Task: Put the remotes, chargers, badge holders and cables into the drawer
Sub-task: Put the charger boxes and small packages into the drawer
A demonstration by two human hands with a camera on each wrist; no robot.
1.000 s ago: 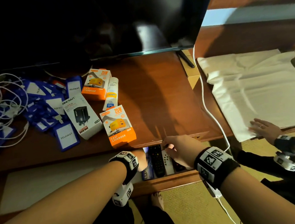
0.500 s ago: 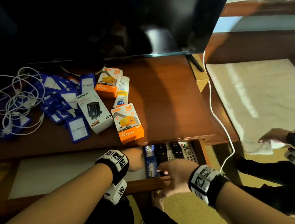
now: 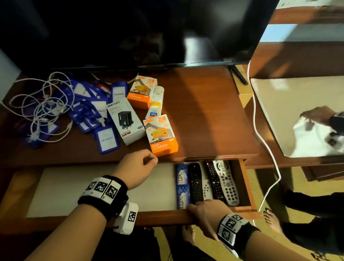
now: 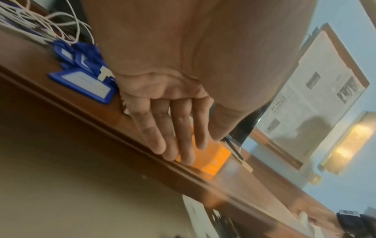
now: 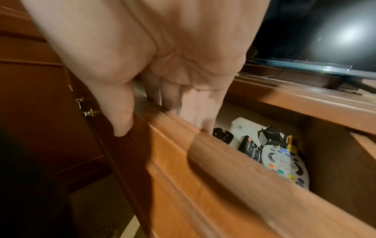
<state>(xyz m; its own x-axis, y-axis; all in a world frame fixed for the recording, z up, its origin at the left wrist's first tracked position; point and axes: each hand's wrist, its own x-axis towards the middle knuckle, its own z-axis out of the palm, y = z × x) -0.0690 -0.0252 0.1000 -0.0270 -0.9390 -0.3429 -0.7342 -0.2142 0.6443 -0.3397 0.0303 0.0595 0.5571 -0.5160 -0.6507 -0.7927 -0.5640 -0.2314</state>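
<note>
The wooden drawer point(image 3: 112, 219) stands pulled out under the desk, lined in white. Several remotes point(image 3: 196, 180) lie side by side at its right end, also seen as remotes point(image 5: 280, 162) in the right wrist view. My right hand point(image 3: 198, 206) grips the drawer front point(image 5: 223, 177), fingers hooked over its top edge, thumb outside. My left hand point(image 3: 150, 158) hovers empty at the desk's front edge, its fingers point(image 4: 179, 151) straight, just in front of an orange charger box point(image 3: 161, 134). A white charger box point(image 3: 125, 120), another orange box point(image 3: 142, 92), blue badge holders point(image 3: 107, 140) and white cables point(image 3: 42, 108) lie on the desk.
A dark TV point(image 3: 143, 29) stands at the back of the desk. A white tube point(image 3: 156, 103) lies among the boxes. A white power cord point(image 3: 261, 130) hangs off the right side. Another person's hand point(image 3: 320, 116) handles white cloth on the neighbouring surface.
The drawer has come out much farther under my right hand. My left hand has risen from the drawer to the desk edge by the orange charger box.
</note>
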